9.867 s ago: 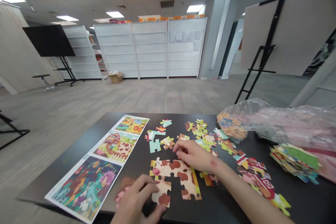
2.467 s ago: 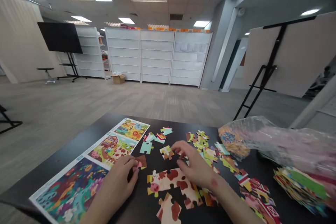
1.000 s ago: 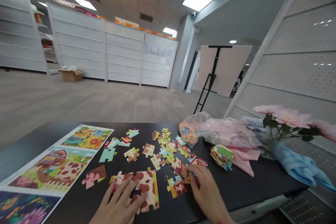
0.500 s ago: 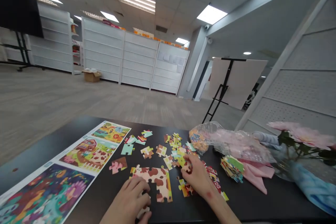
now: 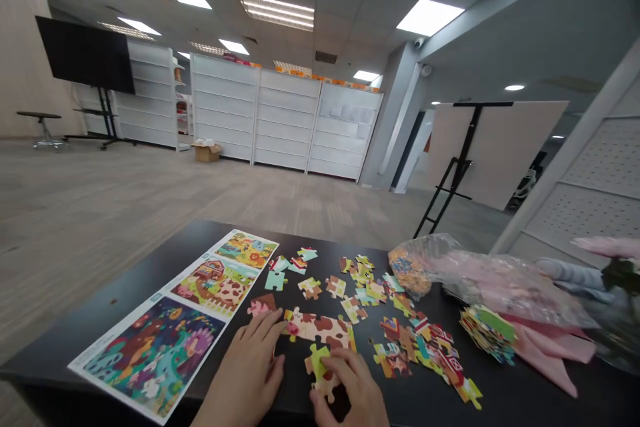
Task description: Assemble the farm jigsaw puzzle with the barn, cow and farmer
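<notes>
The right grip (image 5: 353, 387) was closed on a jigsaw piece (image 5: 320, 373) in yellow-green and cow-brown colours, pinching it just below the joined cow section (image 5: 317, 327) (if the piece already touched that section, I could not tell). The left grip (image 5: 245, 373) was open and held nothing, with its fingers spread just left of the section and below a loose pink-and-brown piece (image 5: 261, 305). Only this one section was joined. Many loose puzzle pieces (image 5: 360, 280) lay ahead of the right grip and to its right on the black surface (image 5: 135, 290), so most of the work was left. Farther right of that grip were a stack of pieces (image 5: 487, 333) and a plastic bag (image 5: 475, 280). Left of the left grip lay a printed picture strip (image 5: 170, 327).
</notes>
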The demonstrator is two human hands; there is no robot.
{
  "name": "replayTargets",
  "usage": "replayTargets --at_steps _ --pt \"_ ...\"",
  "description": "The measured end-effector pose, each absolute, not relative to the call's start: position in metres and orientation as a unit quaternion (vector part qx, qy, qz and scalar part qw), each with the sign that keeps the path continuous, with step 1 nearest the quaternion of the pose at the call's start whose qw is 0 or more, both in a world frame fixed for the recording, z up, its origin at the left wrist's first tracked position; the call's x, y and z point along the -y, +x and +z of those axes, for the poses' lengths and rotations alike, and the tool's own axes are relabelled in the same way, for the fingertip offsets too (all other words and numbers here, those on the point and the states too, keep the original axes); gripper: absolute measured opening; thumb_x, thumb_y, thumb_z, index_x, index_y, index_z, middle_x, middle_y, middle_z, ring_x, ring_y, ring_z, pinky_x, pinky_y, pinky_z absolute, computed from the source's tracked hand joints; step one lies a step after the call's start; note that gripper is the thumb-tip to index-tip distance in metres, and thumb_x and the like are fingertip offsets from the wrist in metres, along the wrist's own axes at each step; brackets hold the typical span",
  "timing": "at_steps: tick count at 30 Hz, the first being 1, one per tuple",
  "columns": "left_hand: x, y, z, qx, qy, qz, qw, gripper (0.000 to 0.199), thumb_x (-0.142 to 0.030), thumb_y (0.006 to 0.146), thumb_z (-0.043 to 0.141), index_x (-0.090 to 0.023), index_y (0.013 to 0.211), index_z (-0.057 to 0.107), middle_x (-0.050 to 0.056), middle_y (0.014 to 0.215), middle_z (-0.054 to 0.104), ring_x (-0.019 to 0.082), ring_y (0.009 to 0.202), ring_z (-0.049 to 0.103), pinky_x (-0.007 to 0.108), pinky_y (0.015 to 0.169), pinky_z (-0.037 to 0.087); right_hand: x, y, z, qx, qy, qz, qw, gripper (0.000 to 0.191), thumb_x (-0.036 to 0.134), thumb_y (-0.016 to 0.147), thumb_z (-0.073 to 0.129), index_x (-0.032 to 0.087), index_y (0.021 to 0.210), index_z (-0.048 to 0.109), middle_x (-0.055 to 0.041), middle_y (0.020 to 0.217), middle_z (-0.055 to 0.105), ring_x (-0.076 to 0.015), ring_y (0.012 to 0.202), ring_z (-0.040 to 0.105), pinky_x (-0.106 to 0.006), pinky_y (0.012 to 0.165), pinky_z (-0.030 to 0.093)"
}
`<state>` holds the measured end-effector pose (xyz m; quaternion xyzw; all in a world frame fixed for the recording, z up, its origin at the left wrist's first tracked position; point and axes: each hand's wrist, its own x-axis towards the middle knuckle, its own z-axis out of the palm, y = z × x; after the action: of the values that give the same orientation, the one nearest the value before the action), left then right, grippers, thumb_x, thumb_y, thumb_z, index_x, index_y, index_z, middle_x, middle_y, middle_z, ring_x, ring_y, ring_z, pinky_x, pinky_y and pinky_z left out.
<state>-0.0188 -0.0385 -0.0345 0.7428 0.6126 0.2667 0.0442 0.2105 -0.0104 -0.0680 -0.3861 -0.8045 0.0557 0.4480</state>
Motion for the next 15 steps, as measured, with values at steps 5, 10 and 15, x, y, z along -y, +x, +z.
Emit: replayTargets --at_steps 5,10,15 --pt "0.043 -0.016 -0.026 -0.57 0.774 0.267 0.074 0.048 -0.01 0.09 0.051 -0.032 0.131 0.064 0.002 0.132 0.069 0.027 0.127 0.058 0.045 0.104 0.045 0.008 0.211 -0.07 0.792 -0.42 0.045 0.44 0.022 0.022 0.076 0.066 0.024 0.098 0.069 -0.0084 0.103 0.07 -0.0247 0.095 0.071 -0.032 0.082 0.059" --pt "0.045 -0.015 -0.019 -0.525 0.799 0.278 0.095 0.054 -0.004 0.088 0.047 -0.035 0.129 0.062 0.0 0.125 0.068 0.023 0.116 0.061 0.039 0.098 0.047 0.009 0.212 -0.06 0.794 -0.43 0.035 0.428 0.018 0.023 0.077 0.068 0.024 0.095 0.066 -0.0075 0.103 0.07 -0.0251 0.095 0.071 -0.033 0.082 0.059" --pt "0.039 -0.02 -0.028 -0.584 0.755 0.291 0.067 0.051 0.003 0.082 0.041 -0.027 0.115 0.065 0.006 0.121 0.067 0.028 0.113 0.062 0.044 0.091 0.048 0.013 0.208 -0.052 0.805 -0.428 0.013 0.412 0.028 0.019 0.075 0.072 0.024 0.101 0.062 -0.0057 0.1 0.07 -0.0246 0.093 0.071 -0.032 0.079 0.06"
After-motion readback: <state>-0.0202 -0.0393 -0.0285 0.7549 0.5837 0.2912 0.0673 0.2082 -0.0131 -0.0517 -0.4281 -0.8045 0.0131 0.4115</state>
